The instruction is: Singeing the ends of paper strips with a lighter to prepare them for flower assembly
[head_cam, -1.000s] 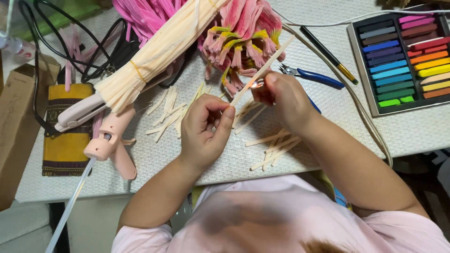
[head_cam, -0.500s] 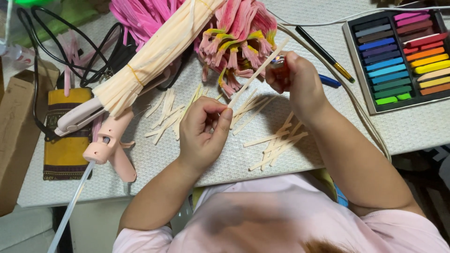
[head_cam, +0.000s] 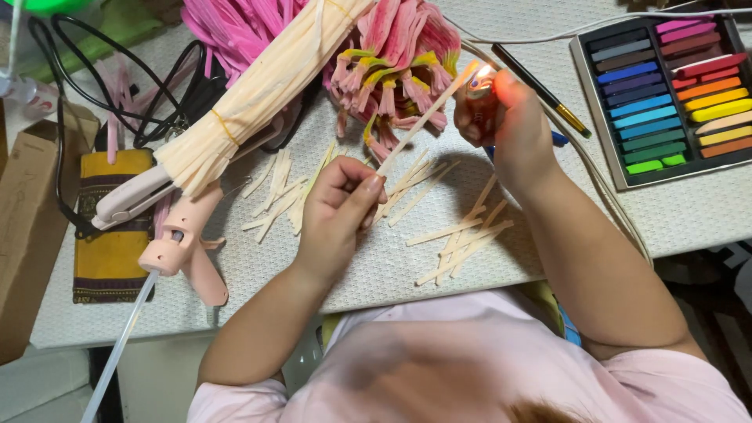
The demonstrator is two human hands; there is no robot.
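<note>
My left hand (head_cam: 337, 207) pinches the near end of a thin cream strip (head_cam: 423, 121) that slants up to the right. My right hand (head_cam: 513, 129) grips a small lighter (head_cam: 479, 82), and a glow shows where the strip's far tip meets it. Both hands hover over a pale woven mat (head_cam: 376, 266). More cream strips lie loose below my right hand (head_cam: 462, 239) and left of my left hand (head_cam: 278, 196). A tied bundle of long cream strips (head_cam: 258, 94) lies diagonally at the upper left, beside a heap of pink and yellow petal pieces (head_cam: 399, 63).
An open box of coloured pastel sticks (head_cam: 666, 94) sits at the upper right, with a black pencil (head_cam: 540, 90) and a white cable (head_cam: 595, 180) beside it. A pink glue gun (head_cam: 188, 251), yellow patterned pouch (head_cam: 110, 227), black cords (head_cam: 133, 94) and cardboard box (head_cam: 27, 227) crowd the left.
My right hand has moved up and right, from close to my left hand out to the strip's far tip. The lighter now glows there. My left hand has barely shifted.
</note>
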